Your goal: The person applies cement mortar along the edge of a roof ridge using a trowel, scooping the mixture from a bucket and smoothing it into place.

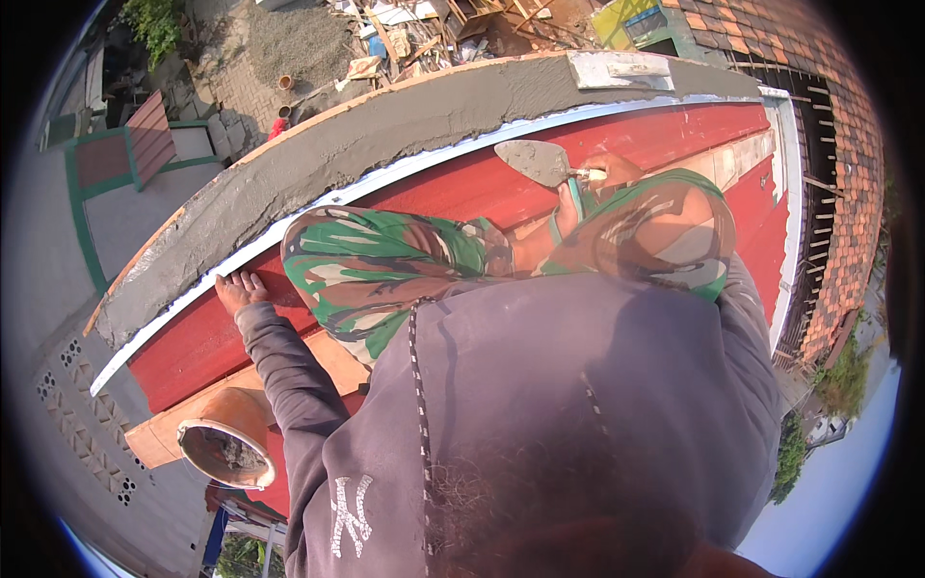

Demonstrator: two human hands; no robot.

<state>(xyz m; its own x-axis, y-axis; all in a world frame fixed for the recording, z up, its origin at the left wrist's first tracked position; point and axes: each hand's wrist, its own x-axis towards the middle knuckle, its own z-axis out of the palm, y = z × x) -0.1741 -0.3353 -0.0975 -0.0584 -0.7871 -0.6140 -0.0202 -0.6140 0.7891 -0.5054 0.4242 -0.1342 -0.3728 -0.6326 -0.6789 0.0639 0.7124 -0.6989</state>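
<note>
My left hand (241,289) rests with fingers spread at the edge of the red roof sheet (207,349), beside a white strip (162,339). In my right hand (615,170) is the pale handle of a trowel (533,161), the fingers closed round it near my bent knee. Grey mortar marks its blade, which points left over the red sheet. Beyond the white strip curves a ledge (318,152) coated in wet grey mortar, smoother in some stretches than others. On the ledge's far right part lies a pale, mortar-stained float (621,70).
An orange bucket (229,441) with mortar inside stands near my left forearm on a wooden plank (159,433). Past the ledge the ground drops away to a gravel heap (299,43) and wood debris (414,39). A tiled roof (819,106) borders the right side.
</note>
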